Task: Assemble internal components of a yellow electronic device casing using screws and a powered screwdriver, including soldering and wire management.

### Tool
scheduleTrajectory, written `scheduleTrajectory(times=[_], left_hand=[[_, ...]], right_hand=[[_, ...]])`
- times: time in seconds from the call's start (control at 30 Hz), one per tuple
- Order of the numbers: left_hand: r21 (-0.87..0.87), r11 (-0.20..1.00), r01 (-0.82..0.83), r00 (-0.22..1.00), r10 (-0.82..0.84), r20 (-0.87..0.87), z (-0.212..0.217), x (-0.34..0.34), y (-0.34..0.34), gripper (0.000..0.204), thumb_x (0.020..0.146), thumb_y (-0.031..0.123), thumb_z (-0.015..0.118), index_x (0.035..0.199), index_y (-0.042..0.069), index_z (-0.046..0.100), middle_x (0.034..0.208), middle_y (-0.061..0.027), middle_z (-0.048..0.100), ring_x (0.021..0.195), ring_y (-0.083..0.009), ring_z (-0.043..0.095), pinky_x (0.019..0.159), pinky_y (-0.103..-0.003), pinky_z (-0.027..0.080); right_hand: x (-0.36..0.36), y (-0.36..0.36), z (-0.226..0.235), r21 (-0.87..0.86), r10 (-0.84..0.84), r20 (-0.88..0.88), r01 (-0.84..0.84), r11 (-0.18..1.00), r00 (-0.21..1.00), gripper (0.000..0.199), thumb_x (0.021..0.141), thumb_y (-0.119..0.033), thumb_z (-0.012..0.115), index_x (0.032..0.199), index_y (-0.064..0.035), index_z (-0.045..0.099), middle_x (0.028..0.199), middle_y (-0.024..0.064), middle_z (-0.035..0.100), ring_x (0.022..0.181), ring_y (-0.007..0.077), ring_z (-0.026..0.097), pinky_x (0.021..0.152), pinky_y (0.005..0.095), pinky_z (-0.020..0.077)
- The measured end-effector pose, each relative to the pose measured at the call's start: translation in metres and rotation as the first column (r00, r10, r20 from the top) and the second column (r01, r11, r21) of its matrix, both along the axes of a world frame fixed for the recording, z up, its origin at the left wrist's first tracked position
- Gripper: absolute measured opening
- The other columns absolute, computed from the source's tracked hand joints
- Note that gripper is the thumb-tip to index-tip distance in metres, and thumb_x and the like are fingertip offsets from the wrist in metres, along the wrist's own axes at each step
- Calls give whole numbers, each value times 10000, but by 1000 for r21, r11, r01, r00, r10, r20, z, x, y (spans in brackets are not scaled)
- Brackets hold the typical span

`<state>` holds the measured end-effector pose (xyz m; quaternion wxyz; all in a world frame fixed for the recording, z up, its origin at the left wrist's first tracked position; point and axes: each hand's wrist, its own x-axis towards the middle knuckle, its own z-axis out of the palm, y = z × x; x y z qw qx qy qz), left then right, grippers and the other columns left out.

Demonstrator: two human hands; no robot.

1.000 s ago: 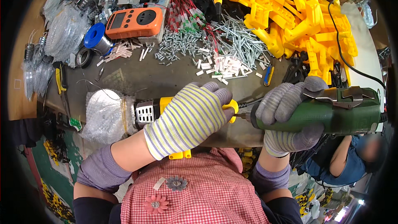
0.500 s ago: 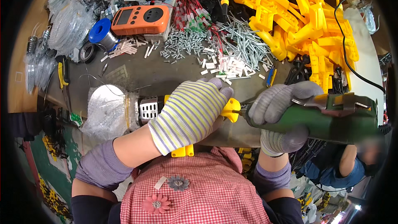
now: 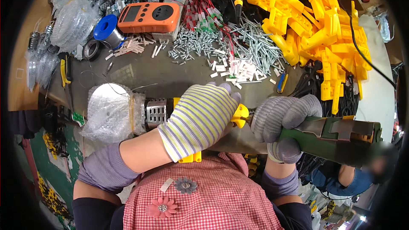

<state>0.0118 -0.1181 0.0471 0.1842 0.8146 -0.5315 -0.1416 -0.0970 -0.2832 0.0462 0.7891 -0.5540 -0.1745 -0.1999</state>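
My left hand [image 3: 203,117], in a yellow-and-grey striped glove, is wrapped over a yellow-bodied tool lying crosswise. Left of that hand the tool's perforated metal sleeve [image 3: 156,113] shows, and bubble wrap [image 3: 104,115] covers its far left end. On the other side the tool's yellow end [image 3: 241,116] sticks out past my fingers. My gloved right hand [image 3: 283,121] is closed round the front of a green power screwdriver [image 3: 317,145], which points left at that yellow end. Whether its bit touches the yellow end, I cannot tell.
Screws [image 3: 255,40], white sleeves [image 3: 245,70] and red wires [image 3: 200,4] lie at the back middle. Yellow plastic housings [image 3: 315,25] are heaped back right. An orange multimeter [image 3: 149,17], a solder spool [image 3: 108,32] and yellow-handled pliers [image 3: 64,74] are on the left.
My right hand has moved its grip toward the front of the green screwdriver, whose body now sits slightly lower. My left hand and the yellow tool have barely shifted.
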Motion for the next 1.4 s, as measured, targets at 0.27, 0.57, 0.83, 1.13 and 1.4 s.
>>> scheduleTrajectory(times=[0.27, 0.57, 0.83, 1.13, 1.4], left_hand=[[118, 993, -22, 1000, 24, -15, 4, -1, -6, 407, 748, 324, 764, 1063, 76, 690, 961, -118, 637, 898, -315, 643, 765, -429, 513], [99, 995, -9, 999, 6, 31, -4, -3, -7, 401, 752, 345, 759, 1041, 76, 693, 978, -110, 643, 943, -307, 642, 801, -421, 509], [112, 993, -32, 999, 29, 25, 3, -3, -2, 395, 757, 356, 742, 1021, 66, 694, 954, -102, 638, 921, -296, 641, 755, -430, 506], [81, 997, -2, 999, -2, 47, -2, -2, -9, 331, 778, 364, 728, 941, 76, 722, 871, -103, 663, 821, -302, 674, 695, -438, 523], [-129, 984, -120, 988, 132, 86, -4, 24, -12, 351, 799, 357, 710, 886, 18, 734, 847, -171, 698, 825, -346, 695, 759, -446, 549]], right_hand=[[-11, 17, 8, -151, -304, -63, 292, 945, 951, 538, 838, -250, 817, 1226, -44, 506, 743, 102, 637, 587, 192, 609, 573, 324, 521], [7, 14, 5, -26, -537, -71, 537, 843, 840, 568, 829, -249, 846, 1212, -54, 475, 751, 110, 630, 609, 212, 617, 586, 375, 554], [22, 21, 17, 0, -279, -125, 281, 960, 952, 524, 819, -354, 843, 1096, -68, 503, 595, 31, 549, 416, 170, 512, 404, 339, 453], [34, 15, 13, -128, -277, -107, 263, 956, 955, 730, 847, -470, 792, 1325, -37, 451, 638, 1, 471, 487, 133, 466, 459, 290, 422], [1, 55, 61, -240, -474, -29, 454, 858, 880, 994, 831, -642, 653, 1498, -6, 280, 645, -6, 477, 538, 121, 479, 486, 280, 405]])
